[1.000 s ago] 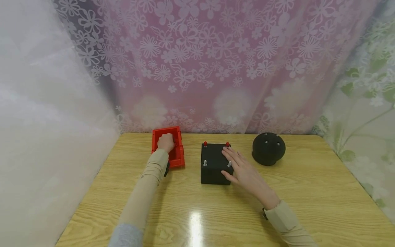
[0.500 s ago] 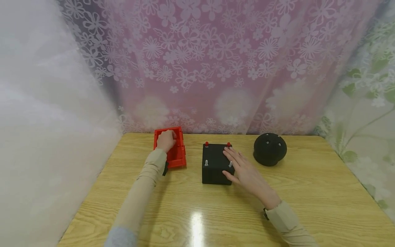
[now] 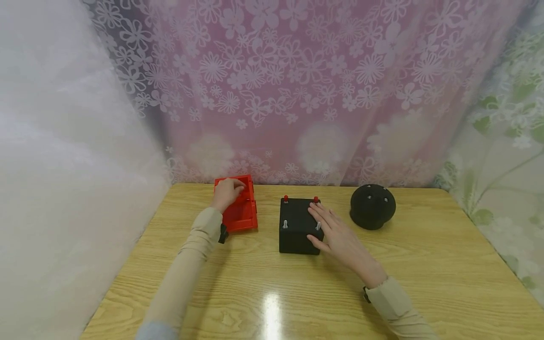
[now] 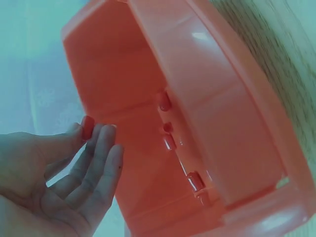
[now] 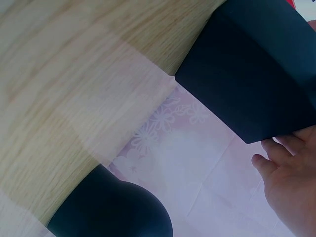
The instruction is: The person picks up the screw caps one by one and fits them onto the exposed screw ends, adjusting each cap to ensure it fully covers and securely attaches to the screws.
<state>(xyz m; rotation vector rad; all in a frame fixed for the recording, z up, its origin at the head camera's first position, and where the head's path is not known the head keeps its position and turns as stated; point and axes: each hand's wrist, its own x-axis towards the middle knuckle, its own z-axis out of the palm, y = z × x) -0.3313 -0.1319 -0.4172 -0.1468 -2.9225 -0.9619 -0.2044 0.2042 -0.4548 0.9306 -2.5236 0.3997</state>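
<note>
My left hand [image 3: 226, 194] is over the red plastic bin [image 3: 240, 225]. In the left wrist view, a small red cap [image 4: 88, 127] is pinched between its thumb and fingertips. Several similar red pieces [image 4: 195, 181] lie inside the bin. My right hand [image 3: 340, 238] rests with extended fingers along the right side and top edge of a black box [image 3: 297, 215]. Metal posts [image 3: 285, 224] stand at the box's front corners. Red caps [image 3: 286, 198] sit on the two posts at its back corners.
A round black piece [image 3: 372, 207] with several small metal posts on top stands to the right of the box. Everything is on a wooden table [image 3: 238, 283]. Behind the table's far edge hangs a pink floral curtain [image 3: 272, 94].
My left hand has lifted out of the red bin and shifted slightly left, its fingers coming into view. The right hand stays on the black box.
</note>
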